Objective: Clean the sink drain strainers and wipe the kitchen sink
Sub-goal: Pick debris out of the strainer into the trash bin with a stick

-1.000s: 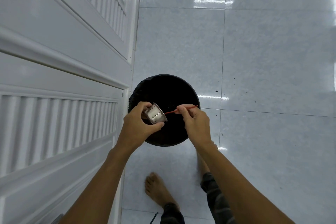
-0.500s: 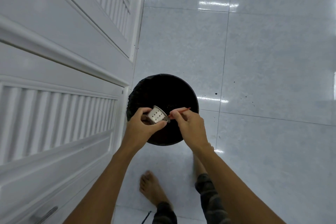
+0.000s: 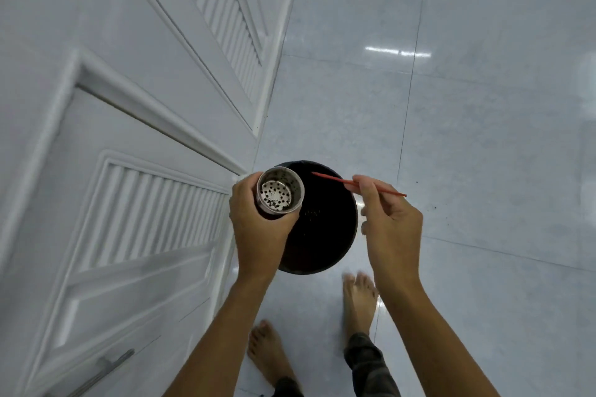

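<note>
Pale glossy floor tiles [image 3: 483, 138] surround a round black bin [image 3: 325, 235], above which the left hand [image 3: 258, 229] wraps a perforated steel cup-shaped strainer [image 3: 280, 190], likely light, rigid and slippery, while the right hand [image 3: 390, 226] pinches a thin red stick [image 3: 338, 180].

Black bin [image 3: 322, 235] on glossy tiled floor [image 3: 483, 138] beside white louvred doors [image 3: 145, 106].

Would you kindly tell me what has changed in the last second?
The left hand turned the strainer so its open mouth faces up. The right hand drew the red stick away from it; they no longer touch. Both grips are unchanged, and the black bin stays below.
</note>
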Action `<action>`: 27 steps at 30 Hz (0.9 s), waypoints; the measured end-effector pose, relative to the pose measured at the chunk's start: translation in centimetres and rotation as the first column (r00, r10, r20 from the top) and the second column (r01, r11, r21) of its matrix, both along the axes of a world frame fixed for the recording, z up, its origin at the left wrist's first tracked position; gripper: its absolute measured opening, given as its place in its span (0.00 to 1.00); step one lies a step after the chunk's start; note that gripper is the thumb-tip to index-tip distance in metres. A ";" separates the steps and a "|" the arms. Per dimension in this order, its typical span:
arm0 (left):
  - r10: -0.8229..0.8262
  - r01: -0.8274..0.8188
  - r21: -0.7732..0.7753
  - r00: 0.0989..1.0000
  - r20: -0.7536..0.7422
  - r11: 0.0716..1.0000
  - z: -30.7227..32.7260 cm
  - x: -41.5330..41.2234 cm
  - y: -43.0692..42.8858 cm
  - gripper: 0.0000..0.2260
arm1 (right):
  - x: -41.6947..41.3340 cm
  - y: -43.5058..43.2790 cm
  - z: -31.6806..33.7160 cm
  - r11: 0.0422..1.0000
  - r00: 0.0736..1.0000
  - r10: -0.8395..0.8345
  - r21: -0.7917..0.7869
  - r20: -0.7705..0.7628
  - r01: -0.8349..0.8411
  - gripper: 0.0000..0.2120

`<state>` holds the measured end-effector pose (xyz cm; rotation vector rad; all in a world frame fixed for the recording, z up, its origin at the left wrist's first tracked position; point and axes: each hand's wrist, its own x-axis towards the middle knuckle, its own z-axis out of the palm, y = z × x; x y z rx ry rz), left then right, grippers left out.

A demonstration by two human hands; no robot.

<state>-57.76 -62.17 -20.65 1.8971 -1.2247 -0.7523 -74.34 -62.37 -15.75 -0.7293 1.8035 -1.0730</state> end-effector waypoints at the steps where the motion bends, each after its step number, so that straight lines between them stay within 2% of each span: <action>1: 0.019 -0.018 -0.052 1.000 0.005 0.998 2.2 -0.2 -0.7 0.32 | 0.1 -0.5 2.4 0.999 1.000 0.004 -0.042 -0.007 -0.004 0.09; 7: 0.137 -0.141 -0.352 0.990 -0.035 0.925 17.2 0.7 -4.3 0.32 | 3.0 -3.6 17.0 0.954 0.999 0.045 -0.298 0.028 -0.035 0.09; 14: 0.352 -0.321 -0.518 0.935 -0.041 0.793 31.6 8.8 -2.7 0.33 | 11.6 -4.1 30.5 0.837 0.976 0.211 -0.525 0.046 -0.156 0.10; 20: 0.522 -0.499 -0.480 0.848 -0.097 0.722 36.2 19.4 4.2 0.35 | 21.6 -0.5 34.1 0.756 0.900 0.430 -0.575 0.075 -0.314 0.11; 24: 0.658 -0.622 -0.403 0.750 -0.062 0.671 35.2 27.3 11.2 0.39 | 27.9 3.2 32.8 0.692 0.801 0.594 -0.553 0.071 -0.464 0.10; 27: 0.724 -0.694 -0.271 0.689 0.019 0.667 32.9 33.5 16.8 0.40 | 32.1 5.7 30.8 0.605 0.721 0.692 -0.518 -0.034 -0.605 0.11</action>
